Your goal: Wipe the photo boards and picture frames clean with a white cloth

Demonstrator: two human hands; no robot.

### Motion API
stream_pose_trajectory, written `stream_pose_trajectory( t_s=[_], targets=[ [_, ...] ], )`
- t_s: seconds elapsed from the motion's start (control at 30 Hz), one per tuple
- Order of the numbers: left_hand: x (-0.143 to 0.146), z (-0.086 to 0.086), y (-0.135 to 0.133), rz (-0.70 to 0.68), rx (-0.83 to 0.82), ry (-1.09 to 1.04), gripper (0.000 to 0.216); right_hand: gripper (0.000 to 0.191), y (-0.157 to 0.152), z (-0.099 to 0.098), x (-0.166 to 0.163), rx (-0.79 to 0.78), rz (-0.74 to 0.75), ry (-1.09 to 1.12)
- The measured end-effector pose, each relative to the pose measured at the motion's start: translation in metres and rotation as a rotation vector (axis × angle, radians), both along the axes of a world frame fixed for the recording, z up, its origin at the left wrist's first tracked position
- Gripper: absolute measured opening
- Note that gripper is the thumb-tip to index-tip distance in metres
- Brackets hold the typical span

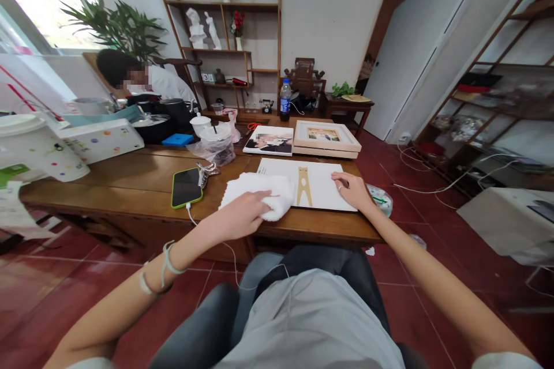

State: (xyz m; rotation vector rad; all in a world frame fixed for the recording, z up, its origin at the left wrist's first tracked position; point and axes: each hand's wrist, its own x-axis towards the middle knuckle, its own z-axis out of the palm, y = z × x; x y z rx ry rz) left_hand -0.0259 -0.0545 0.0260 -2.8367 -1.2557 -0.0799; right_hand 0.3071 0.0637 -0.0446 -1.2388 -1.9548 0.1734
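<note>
My left hand (244,214) is closed on a white fluffy towel (246,184), bunched at the left side of a white panel (326,187). The towel covers part of that panel's left end. Flat on the panel, right of the towel, lies a tan cut-out (303,187) with a small animal-like head and two long legs. My right hand (352,189) rests on the panel's right end, fingers loosely bent and touching its surface; nothing shows in them.
Behind the panel lie a photo print (269,141) and a framed picture (326,138). A charging phone (187,187), plastic bag (216,147) and blue box (178,140) lie left. A bottle (285,101) stands behind. Another person (168,82) leans at the far left.
</note>
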Motion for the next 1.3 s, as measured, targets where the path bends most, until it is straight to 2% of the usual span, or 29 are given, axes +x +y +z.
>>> stream_pose_trajectory(
  t_s=[0.13,0.23,0.33,0.4,0.47,0.7,0.77,0.83,0.93,1.07,1.2,1.3],
  targets=[
    [0.002,-0.011,0.054,0.048,0.036,0.02,0.025,0.024,-0.001,0.001,0.0,0.002,0.0,-0.006],
    [0.006,-0.019,0.095,0.032,0.037,0.001,0.026,0.024,-0.001,0.002,-0.001,-0.006,0.003,-0.008],
    [0.011,-0.025,0.12,0.053,0.059,-0.028,0.036,0.024,-0.002,0.001,-0.001,-0.016,0.007,0.012],
    [0.014,-0.027,0.123,0.066,0.087,-0.021,0.039,0.024,-0.002,0.001,-0.002,-0.02,0.007,0.023],
    [0.017,-0.027,0.114,0.056,0.102,0.004,0.038,0.024,-0.002,0.0,-0.002,-0.02,0.007,0.022],
    [0.023,-0.012,0.021,-0.088,0.046,0.09,0.027,0.024,-0.002,0.001,-0.002,-0.007,0.009,-0.011],
    [0.021,-0.007,0.004,-0.119,0.016,0.102,0.027,0.024,-0.002,0.001,-0.003,-0.008,0.008,-0.019],
    [0.018,-0.004,0.001,-0.132,0.005,0.098,0.028,0.024,-0.001,0.001,-0.003,-0.011,0.002,-0.021],
    [0.016,-0.004,0.017,-0.122,0.018,0.096,0.028,0.024,-0.001,0.001,-0.003,-0.012,0.002,-0.022],
    [0.021,-0.013,0.062,-0.08,0.039,0.087,0.03,0.024,-0.001,0.002,-0.002,-0.01,0.006,-0.03],
    [0.035,-0.028,0.11,-0.021,0.098,-0.033,0.038,0.024,-0.002,0.002,-0.002,-0.014,0.008,-0.026],
    [0.047,-0.032,0.13,-0.008,0.113,-0.088,0.043,0.024,-0.002,0.002,-0.002,-0.012,0.019,-0.015]
  ],
)
